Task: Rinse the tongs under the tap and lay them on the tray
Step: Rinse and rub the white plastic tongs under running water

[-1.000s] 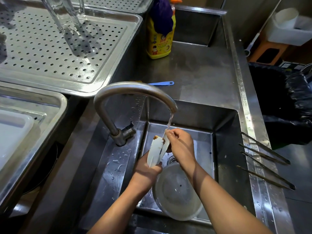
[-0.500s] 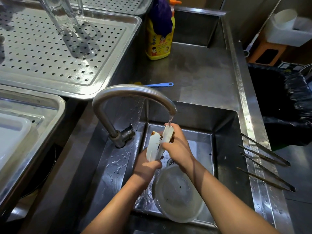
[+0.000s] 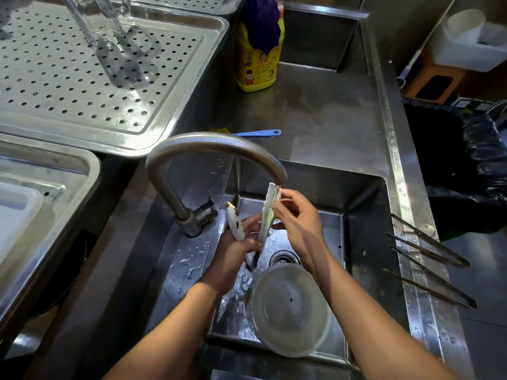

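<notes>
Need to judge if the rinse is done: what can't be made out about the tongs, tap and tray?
Head view only.
- Tongs middle: wrapped by the left hand.
- Upper tong tip: right hand fingers pinch it, hiding any residue.
- Tap stream: spout mouth sits behind that tip; flow unclear.
- Tray: cut off by left edge.
</notes>
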Demonstrator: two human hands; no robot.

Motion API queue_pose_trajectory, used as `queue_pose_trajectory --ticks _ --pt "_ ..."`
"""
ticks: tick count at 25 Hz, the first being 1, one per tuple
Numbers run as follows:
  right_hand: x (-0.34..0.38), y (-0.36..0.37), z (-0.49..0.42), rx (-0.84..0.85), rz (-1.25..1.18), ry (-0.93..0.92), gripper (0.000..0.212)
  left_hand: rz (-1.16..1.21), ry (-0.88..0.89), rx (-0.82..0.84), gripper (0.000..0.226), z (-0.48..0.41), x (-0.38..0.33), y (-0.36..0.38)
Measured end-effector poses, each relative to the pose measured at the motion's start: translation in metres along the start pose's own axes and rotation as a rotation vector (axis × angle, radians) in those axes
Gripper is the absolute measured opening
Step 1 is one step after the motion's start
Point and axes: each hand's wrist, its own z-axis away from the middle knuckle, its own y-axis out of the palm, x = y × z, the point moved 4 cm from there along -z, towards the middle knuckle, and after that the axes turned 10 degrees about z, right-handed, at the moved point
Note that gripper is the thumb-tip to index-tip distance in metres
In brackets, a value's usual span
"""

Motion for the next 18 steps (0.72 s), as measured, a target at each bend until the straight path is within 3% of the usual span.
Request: queue_pose_trajectory --ticks 5,6,7,9,10,12,14,16,18 --pt "0.0 0.016 0.001 0.264 0.194 -0.047 0.071 0.349 -0.098 -0.101 0.049 -0.006 0.005 0.003" --pt "-0.005 0.019 0.003 0.29 0.233 -0.049 0.072 0.406 -0.127 -0.127 0.048 -0.008 0.004 0.004" --pt "-0.009 0.021 0.005 0.295 0.26 -0.049 0.06 0.451 -0.152 -0.142 0.047 -0.009 0.004 0.004" --pt "-0.013 0.02 0.005 0.229 0.283 0.01 0.014 0.469 -0.184 -0.126 0.049 -0.009 0.002 0.006" --pt "-0.013 0.018 0.001 0.158 0.287 0.05 0.013 0.451 -0.198 -0.103 0.051 -0.007 0.003 0.008" --pt "-0.017 0.016 -0.009 0.042 0.179 0.187 0.032 0.429 -0.221 -0.057 0.053 -0.004 0.006 0.012" --pt "-0.018 0.027 -0.005 0.046 0.053 0.265 0.021 0.445 -0.236 -0.012 0.05 -0.002 0.008 0.017" --pt "-0.025 0.036 0.015 0.073 0.179 0.212 0.005 0.467 -0.247 -0.005 0.046 -0.001 0.01 0.018" --pt "-0.03 0.035 0.025 0.072 0.346 0.196 0.015 0.471 -0.262 -0.004 0.043 0.002 0.014 0.017"
